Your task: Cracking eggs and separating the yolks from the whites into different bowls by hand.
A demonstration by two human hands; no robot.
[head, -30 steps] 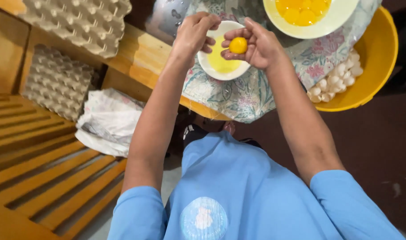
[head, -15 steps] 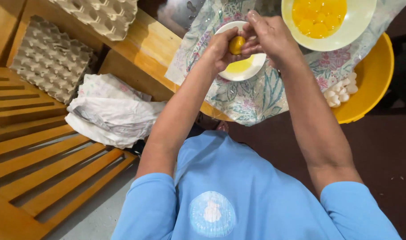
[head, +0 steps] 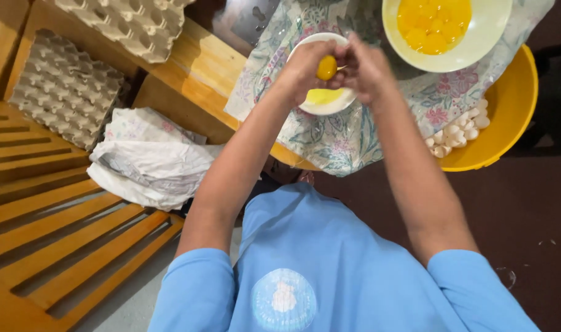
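Note:
My left hand [head: 304, 64] and my right hand [head: 369, 71] meet fingertip to fingertip over a small white bowl [head: 342, 103]. Between them they pinch a round orange egg yolk [head: 326, 67]; any shell around it is hidden by my fingers. The small bowl holds pale yellow liquid and stands on a floral cloth [head: 342, 138]. Just beyond my right hand is a large white bowl [head: 489, 37] with several yolks in it.
A yellow basin [head: 514, 104] with several empty eggshells sits under the cloth's right edge. Grey cardboard egg trays [head: 65, 86] lie at the left and another tray [head: 133, 21] at the top. Crumpled white plastic bags [head: 148, 157] rest on a wooden slatted bench [head: 53, 227].
The yolk sat at my right hand's fingertips with the left hand spread beside it; now both hands are closed together around it. The view has shifted.

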